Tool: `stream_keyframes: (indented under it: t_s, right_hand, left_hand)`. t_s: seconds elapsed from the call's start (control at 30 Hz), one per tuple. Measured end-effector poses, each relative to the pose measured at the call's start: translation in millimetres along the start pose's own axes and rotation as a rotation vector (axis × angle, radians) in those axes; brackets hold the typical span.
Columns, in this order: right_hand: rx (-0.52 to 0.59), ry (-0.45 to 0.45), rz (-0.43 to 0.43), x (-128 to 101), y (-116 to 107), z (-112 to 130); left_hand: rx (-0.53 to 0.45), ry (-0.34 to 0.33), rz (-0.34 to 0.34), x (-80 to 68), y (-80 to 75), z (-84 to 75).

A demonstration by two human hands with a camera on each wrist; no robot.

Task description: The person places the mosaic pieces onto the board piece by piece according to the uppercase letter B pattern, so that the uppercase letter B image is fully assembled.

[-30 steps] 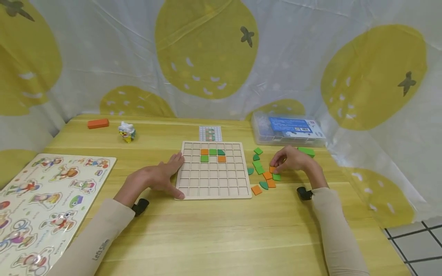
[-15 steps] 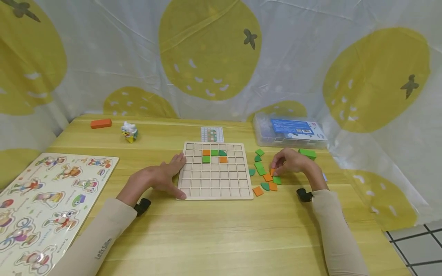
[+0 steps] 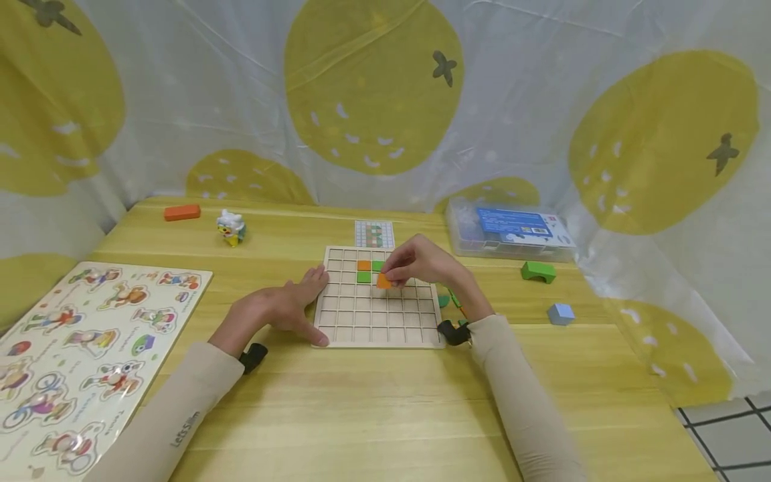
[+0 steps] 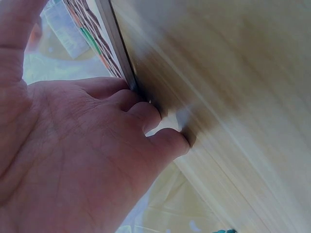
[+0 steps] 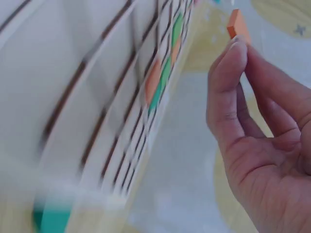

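Note:
A wooden grid board (image 3: pixel 378 328) lies flat on the table with a few orange and green tiles (image 3: pixel 364 270) set in its upper rows. My right hand (image 3: pixel 415 262) hovers over the board's upper middle and pinches a small orange tile (image 3: pixel 383 282) at its fingertips; the right wrist view shows that orange tile (image 5: pixel 237 26) held just off the board (image 5: pixel 87 111). My left hand (image 3: pixel 283 308) rests flat on the table, fingers against the board's left edge (image 4: pixel 119 51). Loose green tiles (image 3: pixel 446 299) lie right of the board, mostly hidden behind my right arm.
A pattern card (image 3: pixel 374 234) lies behind the board. A clear plastic box (image 3: pixel 512 231) stands at the back right, with a green block (image 3: pixel 538 271) and a blue cube (image 3: pixel 561 313) nearby. A character puzzle board (image 3: pixel 78 355) lies at left; a toy figure (image 3: pixel 231 227) and an orange brick (image 3: pixel 182 212) sit far left.
My right hand lifted an orange tile from the loose pile at the right and carried it left over the board. The left hand stayed against the board's edge.

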State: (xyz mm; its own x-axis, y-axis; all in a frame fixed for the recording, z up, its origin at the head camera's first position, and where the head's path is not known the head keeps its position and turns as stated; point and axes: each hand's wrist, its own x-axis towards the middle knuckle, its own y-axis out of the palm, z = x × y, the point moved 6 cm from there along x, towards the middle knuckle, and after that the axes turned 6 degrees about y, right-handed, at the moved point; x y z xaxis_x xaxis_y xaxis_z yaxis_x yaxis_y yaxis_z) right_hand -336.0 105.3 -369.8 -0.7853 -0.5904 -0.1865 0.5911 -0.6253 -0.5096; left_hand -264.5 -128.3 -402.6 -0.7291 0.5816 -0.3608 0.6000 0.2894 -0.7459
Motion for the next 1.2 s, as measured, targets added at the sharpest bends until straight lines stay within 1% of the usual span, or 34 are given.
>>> stream_keyframes:
  t_s: [0.1,0.23,0.4,0.6,0.7,0.8,0.9,0.97,1.1,1.2]
  right_hand:
    - [0.009,0.004,0.016,16,17,5]
    - [-0.026,0.029,0.017,24,30,2]
    - [-0.103,0.007,0.006,26,34,2]
    - [-0.179,-0.017,0.027,27,36,6]
    - [-0.202,-0.016,0.018,28,37,6]
    - [-0.194,-0.02,0.016,28,36,6]
    - [-0.18,-0.047,0.012,24,30,5]
    - [-0.172,-0.072,0.002,17,22,5]
    - [-0.139,-0.111,-0.011,-4,-5,-2]
    - [-0.122,-0.091,-0.041,-23,-29,-15]
  left_hand:
    - [0.002,0.007,0.001,2.0,0.9,-0.3]
    - [0.012,0.006,0.002,3.4,1.7,-0.6]
    - [0.016,0.008,0.005,4.6,1.9,-0.3]
    - [0.015,-0.007,0.006,2.9,1.1,1.5]
    - [0.02,-0.012,0.004,1.4,0.6,1.7]
    - [0.019,-0.014,0.002,0.7,0.4,2.2]
    - [0.013,-0.015,-0.001,0.4,0.5,1.6]
    - [0.01,-0.016,0.0,1.1,1.0,1.3]
    - [0.009,-0.02,0.001,1.3,1.2,0.5]
    - [0.005,-0.024,-0.002,0.4,0.2,0.3]
